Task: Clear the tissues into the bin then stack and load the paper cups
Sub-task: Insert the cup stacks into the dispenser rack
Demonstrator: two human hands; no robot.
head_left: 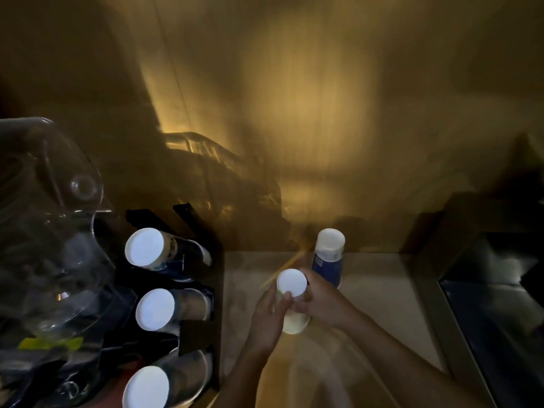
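Fingers (pixel 287 297) of the left hand (pixel 266 319) curl round the near side of an upturned stack of paper cups (pixel 291 298), and the right hand (pixel 322 304) closes on its far side, so both hands grip the same white stack, base up. Just beyond the right knuckles stands a second upturned stack with a blue band (pixel 327 257), apart from the held one. Well left of the left fingers, the black cup dispenser (pixel 206 334) shows three filled slots. To seat these cups well, I judge it best to keep the stack straight, press evenly from both sides, and avoid crushing the thin rims. No tissues are visible.
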